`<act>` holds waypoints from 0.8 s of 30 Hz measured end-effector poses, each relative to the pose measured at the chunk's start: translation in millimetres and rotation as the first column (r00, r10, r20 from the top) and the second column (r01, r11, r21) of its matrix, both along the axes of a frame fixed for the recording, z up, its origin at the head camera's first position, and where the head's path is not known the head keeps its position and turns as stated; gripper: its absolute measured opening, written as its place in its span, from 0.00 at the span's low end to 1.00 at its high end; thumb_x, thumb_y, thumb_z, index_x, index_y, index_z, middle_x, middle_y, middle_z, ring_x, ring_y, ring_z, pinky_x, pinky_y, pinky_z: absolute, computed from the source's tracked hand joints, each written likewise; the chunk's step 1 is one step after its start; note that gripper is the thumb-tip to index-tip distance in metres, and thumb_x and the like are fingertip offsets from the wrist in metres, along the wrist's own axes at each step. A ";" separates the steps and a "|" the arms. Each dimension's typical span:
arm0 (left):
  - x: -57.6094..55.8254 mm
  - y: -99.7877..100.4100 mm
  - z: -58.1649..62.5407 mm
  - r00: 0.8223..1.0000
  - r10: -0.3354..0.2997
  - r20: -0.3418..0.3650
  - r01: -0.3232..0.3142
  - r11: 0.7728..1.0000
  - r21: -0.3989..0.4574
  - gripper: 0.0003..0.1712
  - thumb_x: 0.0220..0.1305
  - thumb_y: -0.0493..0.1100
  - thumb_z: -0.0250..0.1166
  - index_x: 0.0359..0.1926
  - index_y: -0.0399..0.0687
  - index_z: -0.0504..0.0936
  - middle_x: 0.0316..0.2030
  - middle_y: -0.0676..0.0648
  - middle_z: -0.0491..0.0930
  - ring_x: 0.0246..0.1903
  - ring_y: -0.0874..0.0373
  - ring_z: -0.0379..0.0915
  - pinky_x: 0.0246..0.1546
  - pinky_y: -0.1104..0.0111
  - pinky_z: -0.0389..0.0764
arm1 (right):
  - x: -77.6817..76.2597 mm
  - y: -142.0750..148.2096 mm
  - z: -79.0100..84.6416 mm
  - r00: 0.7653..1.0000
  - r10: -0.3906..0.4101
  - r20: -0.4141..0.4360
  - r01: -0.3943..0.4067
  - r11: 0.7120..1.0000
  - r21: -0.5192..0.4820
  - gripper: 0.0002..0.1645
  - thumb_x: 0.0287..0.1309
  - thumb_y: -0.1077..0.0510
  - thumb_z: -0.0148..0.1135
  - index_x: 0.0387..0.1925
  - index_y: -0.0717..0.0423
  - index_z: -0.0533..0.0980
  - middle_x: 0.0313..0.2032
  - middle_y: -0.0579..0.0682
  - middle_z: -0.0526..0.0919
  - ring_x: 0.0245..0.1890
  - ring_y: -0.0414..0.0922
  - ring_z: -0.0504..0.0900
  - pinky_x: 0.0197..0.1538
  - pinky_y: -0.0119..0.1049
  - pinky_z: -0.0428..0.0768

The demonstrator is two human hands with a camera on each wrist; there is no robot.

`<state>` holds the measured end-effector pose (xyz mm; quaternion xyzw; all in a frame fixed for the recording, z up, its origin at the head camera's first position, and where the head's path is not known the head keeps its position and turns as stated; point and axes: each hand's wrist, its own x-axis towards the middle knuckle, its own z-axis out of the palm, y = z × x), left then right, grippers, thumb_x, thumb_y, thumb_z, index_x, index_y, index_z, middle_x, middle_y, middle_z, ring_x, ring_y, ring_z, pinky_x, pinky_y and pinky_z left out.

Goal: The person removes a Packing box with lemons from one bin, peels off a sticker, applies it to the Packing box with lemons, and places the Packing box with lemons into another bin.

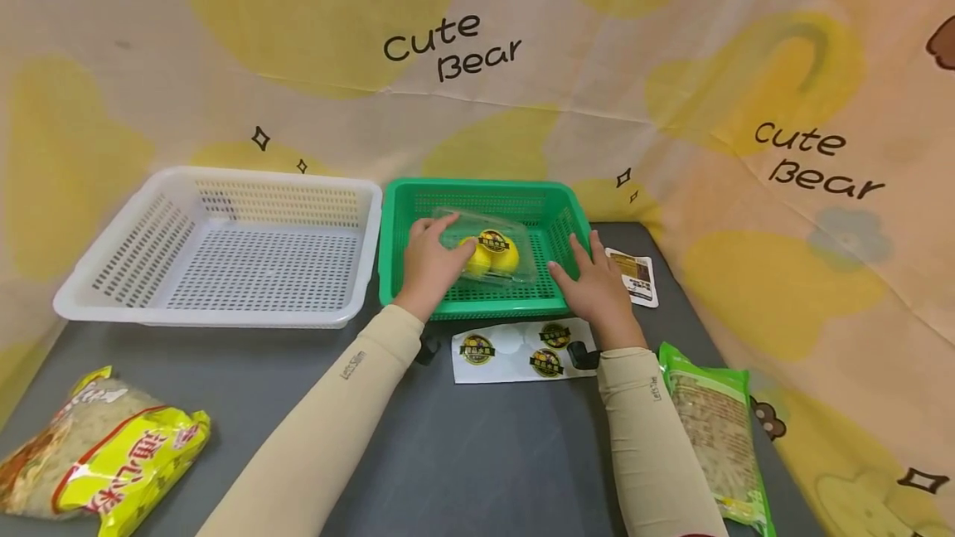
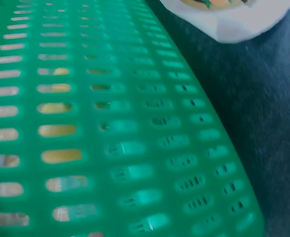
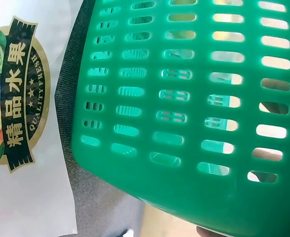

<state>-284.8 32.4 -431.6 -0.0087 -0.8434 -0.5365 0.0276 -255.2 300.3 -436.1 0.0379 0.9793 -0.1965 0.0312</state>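
Observation:
A clear plastic box (image 1: 516,230) with round yellow fruit (image 1: 505,258) inside lies in the green basket (image 1: 477,309). A black and gold label (image 1: 493,240) is on its lid. My left hand (image 1: 431,265) grips the left end of the box, thumb and forefinger spread around it. Over the basket's right rim, my right hand (image 1: 599,292) has its fingers extended, apart from the box. Both wrist views look at the outside of the basket wall; yellow shows through the slots in the left wrist view, and the hands are mostly hidden there.
A white basket (image 1: 358,272) stands left of the green one. In front lies a sheet of round stickers (image 1: 515,367). A small printed packet (image 1: 643,278) is at the right, a yellow food bag (image 1: 127,454) at front left and a green bag (image 1: 719,429) at front right.

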 end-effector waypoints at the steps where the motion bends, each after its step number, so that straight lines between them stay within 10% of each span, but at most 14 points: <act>1: -0.7 0.2 -0.5 1.000 -0.003 0.001 0.003 1.000 -0.010 0.37 0.71 0.53 0.71 0.77 0.54 0.73 0.75 0.38 0.61 0.50 0.43 0.77 0.42 0.54 0.80 | 0.1 0.1 0.1 1.000 -0.002 0.000 0.002 1.000 0.001 0.48 0.79 0.29 0.43 0.87 0.42 0.43 0.85 0.56 0.31 0.81 0.72 0.37 0.74 0.75 0.48; 6: -5.1 1.1 -3.3 0.999 -0.033 0.024 0.034 0.998 -0.045 0.39 0.72 0.52 0.72 0.79 0.50 0.70 0.74 0.34 0.59 0.63 0.38 0.71 0.56 0.49 0.79 | -0.1 1.7 0.6 1.000 -0.002 0.003 0.002 1.000 0.010 0.48 0.79 0.30 0.45 0.87 0.43 0.43 0.85 0.56 0.30 0.81 0.72 0.37 0.74 0.75 0.48; 24: -10.1 5.0 -6.4 0.986 -0.014 0.165 0.044 0.983 -0.176 0.40 0.76 0.49 0.68 0.82 0.49 0.63 0.75 0.29 0.58 0.59 0.35 0.76 0.56 0.49 0.81 | -0.1 0.4 -0.2 1.000 0.005 -0.001 -0.005 1.000 -0.002 0.48 0.79 0.29 0.45 0.87 0.43 0.44 0.85 0.57 0.30 0.80 0.73 0.38 0.73 0.75 0.49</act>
